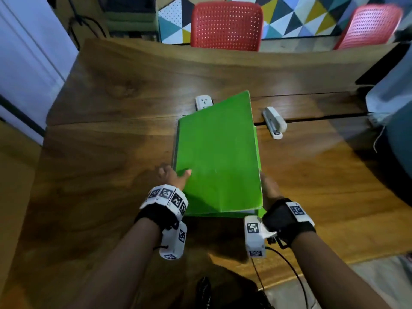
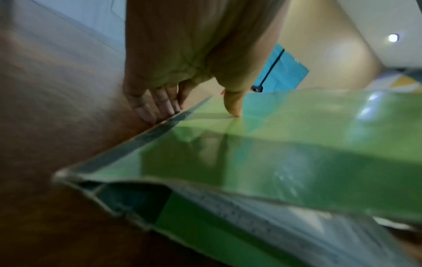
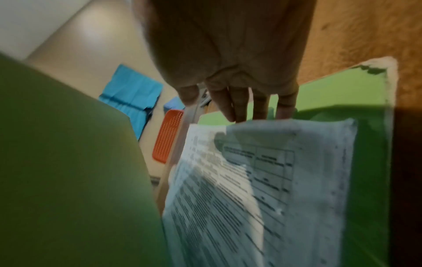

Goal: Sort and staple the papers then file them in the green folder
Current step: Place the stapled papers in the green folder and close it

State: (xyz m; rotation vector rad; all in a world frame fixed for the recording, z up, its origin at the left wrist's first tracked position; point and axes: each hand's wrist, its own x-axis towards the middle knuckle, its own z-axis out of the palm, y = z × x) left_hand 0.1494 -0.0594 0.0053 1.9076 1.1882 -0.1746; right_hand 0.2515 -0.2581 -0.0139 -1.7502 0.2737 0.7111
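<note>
One wooden bench (image 1: 111,152) fills most of the head view, with two red chairs (image 1: 226,25) behind its far edge. In the middle of the bench lies one green folder (image 1: 218,157), its front cover partly raised above the back cover, so the near end gapes. Inside, on the back cover, rests one stack of printed papers (image 3: 262,180); the count of sheets cannot be told, and the print is blurred.

Two hands work at the folder. The left hand (image 1: 171,177) is at the folder's left edge: its thumb lies on top of the cover, while its fingers (image 2: 157,106) are straight, tips down on the bench against the spine edge. It grips nothing. The right hand (image 1: 268,186) is at the folder's right edge, partly hidden by the raised cover in the head view. From the right wrist, its fingers (image 3: 239,104) reach straight, with their tips touching the far edge of the papers, relaxed and not curled round anything.

Just beyond the folder's far right corner sits one white stapler (image 1: 274,122), apart from the folder. At the far left corner, one white power socket (image 1: 203,102) is set in the bench, its right side hidden by the cover.
</note>
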